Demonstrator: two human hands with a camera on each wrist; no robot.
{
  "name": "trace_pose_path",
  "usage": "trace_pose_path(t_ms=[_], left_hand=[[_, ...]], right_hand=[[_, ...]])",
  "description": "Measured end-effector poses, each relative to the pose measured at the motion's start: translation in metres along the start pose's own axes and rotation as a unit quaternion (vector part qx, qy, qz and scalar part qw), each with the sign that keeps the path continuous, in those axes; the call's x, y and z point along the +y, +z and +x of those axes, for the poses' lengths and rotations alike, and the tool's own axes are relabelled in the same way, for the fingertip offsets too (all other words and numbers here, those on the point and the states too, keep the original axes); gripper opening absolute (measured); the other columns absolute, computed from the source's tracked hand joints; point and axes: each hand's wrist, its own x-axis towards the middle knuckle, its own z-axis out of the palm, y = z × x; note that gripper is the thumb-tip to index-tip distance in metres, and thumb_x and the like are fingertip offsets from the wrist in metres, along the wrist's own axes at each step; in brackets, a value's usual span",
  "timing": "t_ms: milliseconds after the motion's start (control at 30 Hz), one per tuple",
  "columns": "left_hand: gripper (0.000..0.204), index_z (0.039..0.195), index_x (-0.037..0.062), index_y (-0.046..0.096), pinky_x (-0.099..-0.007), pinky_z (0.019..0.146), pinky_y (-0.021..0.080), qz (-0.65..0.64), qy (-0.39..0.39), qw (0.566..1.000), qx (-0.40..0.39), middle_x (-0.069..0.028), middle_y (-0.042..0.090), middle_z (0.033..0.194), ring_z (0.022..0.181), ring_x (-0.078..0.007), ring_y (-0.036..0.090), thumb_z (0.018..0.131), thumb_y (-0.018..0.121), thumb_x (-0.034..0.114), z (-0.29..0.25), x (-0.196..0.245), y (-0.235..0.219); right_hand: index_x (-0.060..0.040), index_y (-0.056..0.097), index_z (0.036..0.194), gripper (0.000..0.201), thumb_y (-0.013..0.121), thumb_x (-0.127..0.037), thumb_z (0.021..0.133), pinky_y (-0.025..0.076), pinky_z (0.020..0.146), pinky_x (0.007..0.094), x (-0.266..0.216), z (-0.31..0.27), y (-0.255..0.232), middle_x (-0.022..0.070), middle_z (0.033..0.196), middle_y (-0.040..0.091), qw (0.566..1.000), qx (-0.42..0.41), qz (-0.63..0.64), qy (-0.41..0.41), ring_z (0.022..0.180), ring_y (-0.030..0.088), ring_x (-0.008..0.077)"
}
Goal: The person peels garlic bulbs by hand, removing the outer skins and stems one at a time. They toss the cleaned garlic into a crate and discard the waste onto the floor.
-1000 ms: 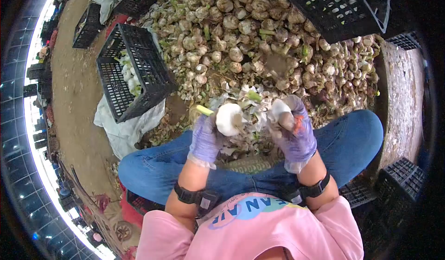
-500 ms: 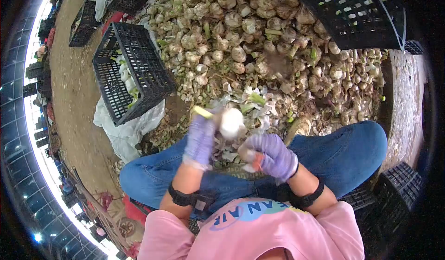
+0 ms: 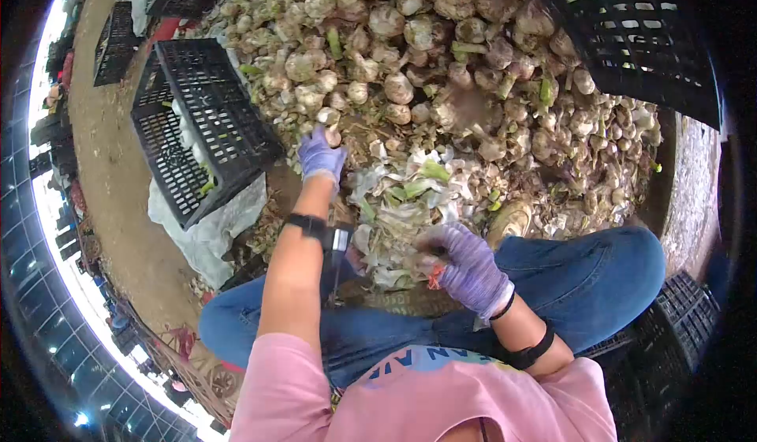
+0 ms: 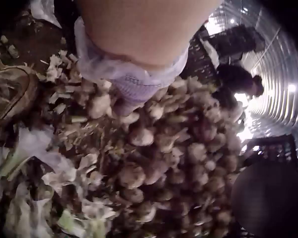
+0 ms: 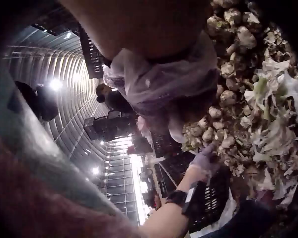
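My left hand (image 3: 319, 152), in a purple glove, reaches forward to the near edge of a big heap of unpeeled garlic bulbs (image 3: 441, 63), its fingers spread and resting on a bulb (image 3: 332, 136). The left wrist view shows this gloved hand (image 4: 131, 84) low over the bulbs (image 4: 139, 173), with no clear grip. My right hand (image 3: 461, 261), also gloved, stays over my lap and grips an orange-handled tool (image 3: 434, 275); its blade is hidden. A pile of white and green peelings (image 3: 410, 197) lies between the hands. In the right wrist view the glove (image 5: 164, 84) fills the middle.
A black plastic crate (image 3: 229, 103) holding some white peeled bulbs (image 3: 185, 130) stands to the left on a white sheet (image 3: 209, 229). Another black crate (image 3: 639, 32) tilts at the upper right, and one (image 3: 678, 308) sits by my right knee. Dirt floor runs along the left.
The left hand no longer holds the white peeled bulb and has stretched forward-left to the heap. The right hand dropped toward my lap with the tool.
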Motion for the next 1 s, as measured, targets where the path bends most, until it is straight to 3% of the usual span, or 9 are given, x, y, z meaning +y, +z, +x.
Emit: trace_pose_path(t_ms=[167, 233, 267, 300, 467, 633, 700, 867, 1000], left_hand=[[0.065, 0.119, 0.0053, 0.046, -0.0372, 0.083, 0.048, -0.011, -0.033, 0.995, -0.09, -0.0199, 0.049, 0.114, 0.098, -0.0338, 0.055, 0.062, 0.076, 0.014, 0.008, 0.013, -0.013], [0.069, 0.126, 0.005, 0.039, -0.0329, 0.085, 0.048, -0.472, -0.022, 0.857, -0.208, -0.0172, 0.05, 0.114, 0.1, -0.0278, 0.054, 0.066, 0.073, 0.006, -0.019, 0.021, -0.033], [0.066, 0.126, 0.0028, 0.037, -0.0307, 0.087, 0.047, -0.392, -0.065, 0.889, -0.226, -0.0135, 0.05, 0.114, 0.1, -0.0226, 0.053, 0.069, 0.071, 0.003, -0.049, 0.055, -0.089], [0.068, 0.124, 0.0005, 0.038, -0.0305, 0.087, 0.046, -0.327, 0.032, 0.922, -0.205, -0.0136, 0.05, 0.114, 0.102, -0.0237, 0.053, 0.068, 0.074, 0.01, -0.06, 0.047, -0.087], [0.07, 0.123, 0.0006, 0.042, -0.0305, 0.092, 0.041, -0.451, 0.199, 0.832, -0.254, -0.0137, 0.05, 0.115, 0.108, -0.0237, 0.05, 0.066, 0.077, 0.02, -0.151, 0.063, -0.163], [0.069, 0.119, 0.0019, 0.049, -0.0342, 0.092, 0.039, -0.383, 0.343, 0.852, -0.099, -0.0124, 0.05, 0.112, 0.106, -0.0237, 0.049, 0.066, 0.075, 0.036, -0.203, 0.051, -0.179], [0.067, 0.119, 0.0038, 0.051, -0.0347, 0.091, 0.039, -0.36, 0.412, 0.836, -0.047, -0.0137, 0.049, 0.112, 0.106, -0.0254, 0.049, 0.065, 0.075, 0.035, -0.22, 0.05, -0.187], [0.064, 0.122, 0.0044, 0.05, -0.0334, 0.091, 0.039, -0.407, 0.392, 0.824, -0.041, -0.013, 0.046, 0.116, 0.107, -0.0248, 0.049, 0.068, 0.073, 0.03, -0.25, 0.041, -0.197], [0.064, 0.122, 0.0042, 0.05, -0.0333, 0.09, 0.039, -0.392, 0.428, 0.815, 0.007, -0.0126, 0.047, 0.114, 0.106, -0.0238, 0.049, 0.068, 0.073, 0.032, -0.264, 0.038, -0.202]], right_hand=[[-0.0037, 0.053, 0.113, 0.039, 0.062, -0.02, 0.078, 0.046, 0.081, 0.0372, 0.008, 0.0, -0.003, 0.0202, 0.104, 0.055, 1.0, -0.017, -0.019, -0.008, 0.097, 0.055, 0.0343], [-0.0041, 0.05, 0.119, 0.043, 0.06, -0.02, 0.08, 0.045, 0.085, 0.0378, 0.008, -0.002, 0.0, 0.0215, 0.109, 0.053, 1.0, -0.003, -0.016, -0.011, 0.102, 0.053, 0.0353], [-0.003, 0.049, 0.12, 0.042, 0.057, -0.016, 0.082, 0.041, 0.089, 0.0364, 0.007, -0.004, 0.002, 0.0195, 0.112, 0.053, 0.998, 0.037, -0.024, -0.034, 0.107, 0.051, 0.033], [-0.0019, 0.048, 0.122, 0.04, 0.053, -0.012, 0.084, 0.038, 0.093, 0.035, 0.007, -0.006, 0.002, 0.0175, 0.115, 0.052, 0.995, 0.077, -0.032, -0.056, 0.111, 0.048, 0.0306], [0.0032, 0.054, 0.112, 0.039, 0.053, -0.023, 0.082, 0.042, 0.086, 0.0367, -0.005, -0.015, -0.009, 0.0195, 0.103, 0.055, 0.967, 0.171, 0.007, -0.191, 0.098, 0.054, 0.0325], [0.0024, 0.058, 0.102, 0.032, 0.058, -0.023, 0.082, 0.044, 0.076, 0.0304, -0.021, -0.047, 0.004, 0.0096, 0.09, 0.058, 0.956, 0.129, 0.211, -0.156, 0.082, 0.055, 0.018], [-0.0001, 0.06, 0.099, 0.029, 0.06, -0.025, 0.084, 0.045, 0.069, 0.0251, -0.032, -0.06, 0.005, 0.0033, 0.084, 0.059, 0.907, 0.063, 0.416, -0.03, 0.075, 0.054, 0.0105], [-0.0003, 0.062, 0.096, 0.031, 0.064, -0.026, 0.08, 0.046, 0.067, 0.0252, -0.041, -0.081, 0.01, 0.003, 0.083, 0.063, 0.933, 0.065, 0.318, -0.155, 0.075, 0.056, 0.009], [-0.0001, 0.064, 0.092, 0.026, 0.066, -0.023, 0.078, 0.047, 0.069, 0.026, -0.054, -0.097, 0.005, 0.0069, 0.085, 0.065, 0.966, 0.056, 0.224, -0.118, 0.076, 0.057, 0.0098]])
